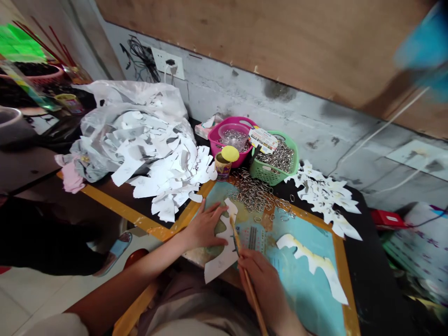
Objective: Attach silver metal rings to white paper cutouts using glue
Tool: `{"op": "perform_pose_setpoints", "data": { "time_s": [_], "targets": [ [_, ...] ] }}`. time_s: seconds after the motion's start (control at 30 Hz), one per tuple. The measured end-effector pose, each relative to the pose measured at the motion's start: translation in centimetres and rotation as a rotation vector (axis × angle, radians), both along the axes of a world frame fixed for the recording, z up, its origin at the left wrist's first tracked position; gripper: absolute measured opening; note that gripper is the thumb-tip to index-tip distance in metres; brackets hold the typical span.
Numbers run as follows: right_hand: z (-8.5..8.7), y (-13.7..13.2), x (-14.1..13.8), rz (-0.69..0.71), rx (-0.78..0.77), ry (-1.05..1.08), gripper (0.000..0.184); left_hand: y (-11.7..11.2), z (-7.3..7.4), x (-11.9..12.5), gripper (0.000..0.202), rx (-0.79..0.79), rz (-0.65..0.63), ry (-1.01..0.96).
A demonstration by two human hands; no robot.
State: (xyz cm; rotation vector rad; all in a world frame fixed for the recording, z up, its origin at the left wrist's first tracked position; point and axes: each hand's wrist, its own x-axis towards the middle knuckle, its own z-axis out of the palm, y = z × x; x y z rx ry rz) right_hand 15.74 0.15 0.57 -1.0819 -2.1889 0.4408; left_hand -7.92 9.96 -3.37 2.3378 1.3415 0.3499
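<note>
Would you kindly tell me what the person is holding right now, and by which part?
The right hand grips a paintbrush by its wooden handle; the left hand only rests on a white paper cutout.

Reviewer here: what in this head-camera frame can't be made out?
Head view:
- Blurred blue object: blurred, cut off by the top-right edge.
- Long wooden brush handle: end cut off by the bottom edge, partly hidden by the right hand's grip.
- White paper cut-out: partly hidden by the left hand.
- Silver metal rings in the green plastic basket: too small to count.
</note>
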Motion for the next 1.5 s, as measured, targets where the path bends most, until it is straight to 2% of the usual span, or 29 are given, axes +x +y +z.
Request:
{"op": "perform_pose_setpoints", "data": {
  "time_s": [0.17, 0.27, 0.37, 0.47, 0.53, 0.6, 0.67, 0.73, 0.77, 0.8, 0.83, 0.9, 0.97, 1.07, 1.2, 1.37, 1.43, 1.5],
  "targets": [
    [0.2, -0.7, 0.6, 0.067, -0.004, -0.029, 0.026, 0.1, 0.5, 0.2, 0.101, -0.02, 0.001, 0.017],
    [1.0, -0.9, 0.5, 0.072, 0.042, -0.07, 0.02, 0.1, 0.7, 0.2, 0.102, -0.037, 0.001, 0.015],
    [2.8, -1.0, 0.5, 0.106, 0.064, -0.089, 0.019, 0.1, 0.8, 0.2, 0.103, -0.05, 0.001, 0.01],
    [5.6, -0.9, 1.8, 0.163, -0.068, -0.014, 0.021, 0.0, 0.8, 0.2, 0.105, -0.045, 0.003, 0.01],
    [7.8, -0.5, 3.3, 0.09, -0.182, 0.137, 0.027, 0.0, 0.8, 0.1, 0.106, -0.045, 0.003, 0.015],
    [10.0, 0.4, 4.8, -0.117, -0.185, 0.328, 0.044, -0.1, 0.8, 0.1, 0.106, -0.057, 0.007, 0.015],
    [11.8, 2.2, 5.6, -0.301, -0.212, 0.498, 0.057, -0.2, 0.7, 0.1, 0.107, -0.073, 0.016, 0.002],
    [13.1, 4.7, 5.1, -0.395, -0.201, 0.696, 0.072, -0.3, 0.6, 0.0, 0.109, -0.079, 0.024, -0.021],
    [13.5, 6.3, 4.4, -0.425, -0.166, 0.745, 0.066, -0.3, 0.5, 0.0, 0.11, -0.078, 0.024, -0.033],
    [13.8, 7.9, 3.5, -0.452, -0.109, 0.751, 0.051, -0.3, 0.4, -0.1, 0.111, -0.074, 0.024, -0.043],
    [14.0, 9.6, 2.3, -0.448, -0.091, 0.701, 0.037, -0.4, 0.3, -0.1, 0.111, -0.067, 0.024, -0.051],
    [14.2, 12.9, -0.2, -0.298, -0.09, 0.574, 0.022, -0.5, -0.1, -0.2, 0.113, -0.051, 0.026, -0.062],
    [14.2, 15.7, -2.5, -0.225, -0.039, 0.457, 0.019, -0.5, -0.4, -0.3, 0.115, -0.034, 0.03, -0.071],
    [13.9, 18.5, -5.1, -0.155, 0.117, 0.354, 0.023, -0.5, -0.7, -0.3, 0.121, -0.024, 0.03, -0.078],
    [12.4, 20.9, -7.4, -0.06, 0.289, 0.183, 0.028, -0.5, -0.8, -0.3, 0.123, -0.028, 0.032, -0.091],
    [10.0, 23.7, -9.5, -0.018, 0.292, -0.022, 0.032, -0.5, -0.8, -0.4, 0.122, -0.037, 0.03, -0.107],
    [9.6, 23.9, -9.4, -0.01, 0.264, 0.003, 0.031, -0.5, -0.8, -0.4, 0.122, -0.054, 0.033, -0.101],
    [10.0, 23.4, -8.7, -0.047, 0.238, 0.121, 0.031, -0.4, -1.0, -0.4, 0.124, -0.073, 0.029, -0.091]
  ]
}}
